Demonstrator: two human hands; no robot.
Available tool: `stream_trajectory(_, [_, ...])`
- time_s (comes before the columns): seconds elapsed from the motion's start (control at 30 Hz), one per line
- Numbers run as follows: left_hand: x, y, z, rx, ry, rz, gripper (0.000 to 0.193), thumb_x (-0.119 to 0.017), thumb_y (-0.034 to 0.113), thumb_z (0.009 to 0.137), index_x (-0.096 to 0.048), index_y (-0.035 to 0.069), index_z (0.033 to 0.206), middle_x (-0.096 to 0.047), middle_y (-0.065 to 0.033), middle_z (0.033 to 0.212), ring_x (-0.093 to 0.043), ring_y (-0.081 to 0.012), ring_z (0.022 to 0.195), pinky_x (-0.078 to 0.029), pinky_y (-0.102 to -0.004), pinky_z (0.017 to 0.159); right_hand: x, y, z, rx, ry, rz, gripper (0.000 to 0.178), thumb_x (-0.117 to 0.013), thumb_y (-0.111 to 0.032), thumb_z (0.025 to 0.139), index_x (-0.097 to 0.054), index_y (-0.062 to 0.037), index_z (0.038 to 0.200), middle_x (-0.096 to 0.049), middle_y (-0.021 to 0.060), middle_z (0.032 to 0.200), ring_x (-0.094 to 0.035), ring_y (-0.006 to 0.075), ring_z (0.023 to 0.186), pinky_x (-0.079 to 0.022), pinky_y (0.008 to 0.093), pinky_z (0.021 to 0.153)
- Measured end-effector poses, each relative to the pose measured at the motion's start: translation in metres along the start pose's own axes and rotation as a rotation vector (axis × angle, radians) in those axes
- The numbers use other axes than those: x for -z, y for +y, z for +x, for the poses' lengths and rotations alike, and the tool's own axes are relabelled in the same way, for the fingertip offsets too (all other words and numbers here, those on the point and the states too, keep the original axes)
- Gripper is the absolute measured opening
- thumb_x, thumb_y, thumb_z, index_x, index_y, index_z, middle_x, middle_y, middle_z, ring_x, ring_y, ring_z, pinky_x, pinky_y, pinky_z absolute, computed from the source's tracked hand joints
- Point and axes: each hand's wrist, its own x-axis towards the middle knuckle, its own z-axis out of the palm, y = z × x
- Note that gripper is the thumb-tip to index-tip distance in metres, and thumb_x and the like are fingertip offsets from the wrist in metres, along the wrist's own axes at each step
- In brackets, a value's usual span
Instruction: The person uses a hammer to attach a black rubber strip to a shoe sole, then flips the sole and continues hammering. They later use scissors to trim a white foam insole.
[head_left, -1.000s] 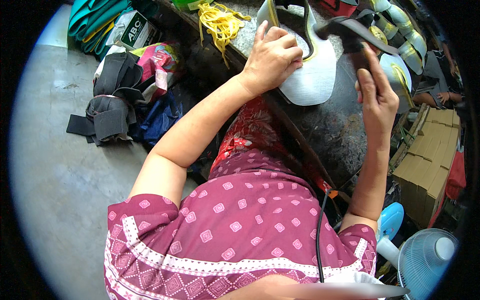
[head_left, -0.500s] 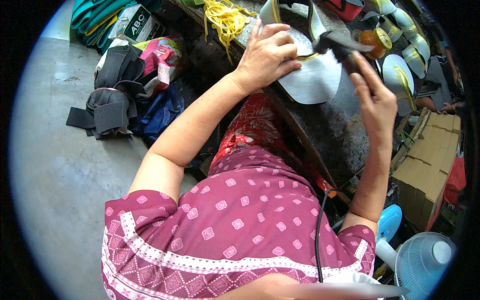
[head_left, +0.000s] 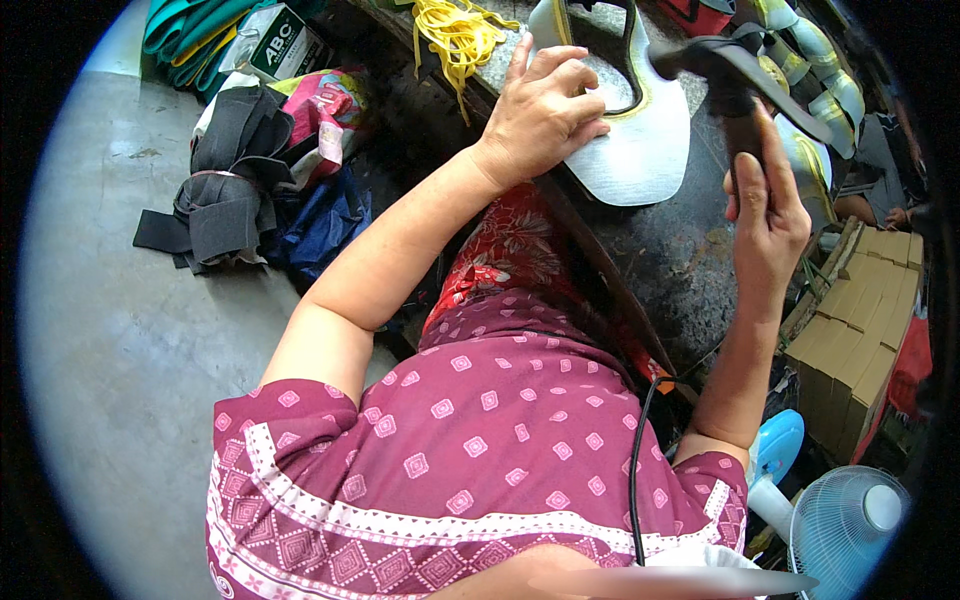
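Observation:
A white shoe upper [head_left: 640, 158] with a dark, yellowish-edged opening lies on the worktop [head_left: 680, 260]. At its left edge is my left hand [head_left: 545, 115], fingers bent, with the thumb and fingertips holding the piece there. My right hand [head_left: 768, 220] is closed round the dark handle of a hammer [head_left: 765, 75]. The hammer is raised to the right of the upper, apart from it, and its head is slightly smeared by motion.
Yellow laces [head_left: 455, 45] lie at the worktop's far left. More white-and-yellow pieces [head_left: 815, 45] are strung along the far right. Stacked brown cardboard [head_left: 850, 330] and a blue fan [head_left: 850, 530] stand at right. Bundled dark fabric strips [head_left: 225, 190] are on the left floor.
The hammer has risen from over the upper's opening and swung right, along with my right hand. My left hand stays at the upper's left edge, shifted very slightly.

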Motion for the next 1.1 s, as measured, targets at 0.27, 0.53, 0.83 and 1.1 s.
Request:
stream_trajectory(0.27, [0.018, -0.009, 0.023, -0.165, 0.018, 0.124, 0.025, -0.077, 0.029, 0.077, -0.069, 0.012, 0.094, -0.06, -0.0057, 0.118, -0.05, -0.0258, 0.128, -0.023, -0.0539, 0.119, -0.02, 0.015, -0.02, 0.03, -0.218, -0.546, 0.039, -0.064, -0.035, 0.096, -0.064, -0.0244, 0.134, -0.071, 0.012, 0.114, -0.072, 0.0315, 0.093, -0.057, 0.0385, 0.076])
stream_trajectory(0.53, [0.005, 0.012, 0.039, -0.056, -0.111, 0.221, 0.011, -0.072, 0.022, 0.076, -0.071, 0.012, 0.082, -0.068, -0.0024, 0.082, -0.064, -0.0219, 0.094, -0.025, -0.0542, 0.117, -0.001, 0.001, -0.001, 0.099, -0.182, -0.6, 0.038, -0.063, -0.039, 0.096, -0.064, -0.0297, 0.133, -0.072, 0.0087, 0.111, -0.072, 0.0285, 0.091, -0.057, 0.0361, 0.074])
stream_trajectory(0.83, [-0.001, 0.017, 0.024, 0.113, -0.07, 0.087, 0.025, -0.08, 0.03, 0.074, -0.07, 0.012, 0.088, -0.063, -0.0027, 0.1, -0.057, -0.0235, 0.114, -0.02, -0.0509, 0.121, -0.004, 0.027, -0.004, 0.043, -0.156, -0.629, 0.039, -0.062, -0.041, 0.097, -0.063, -0.0306, 0.134, -0.072, 0.0121, 0.106, -0.072, 0.033, 0.087, -0.057, 0.0412, 0.072])
stream_trajectory(1.1, [-0.004, 0.009, 0.021, -0.004, -0.015, 0.007, 0.016, -0.079, 0.022, 0.073, -0.07, 0.018, 0.086, -0.062, -0.0004, 0.098, -0.055, -0.0232, 0.12, -0.02, -0.0523, 0.121, 0.014, 0.01, 0.018, 0.026, -0.044, -0.142, 0.036, -0.067, -0.035, 0.096, -0.066, -0.0303, 0.131, -0.073, 0.0123, 0.112, -0.074, 0.0239, 0.085, -0.056, 0.0371, 0.074])
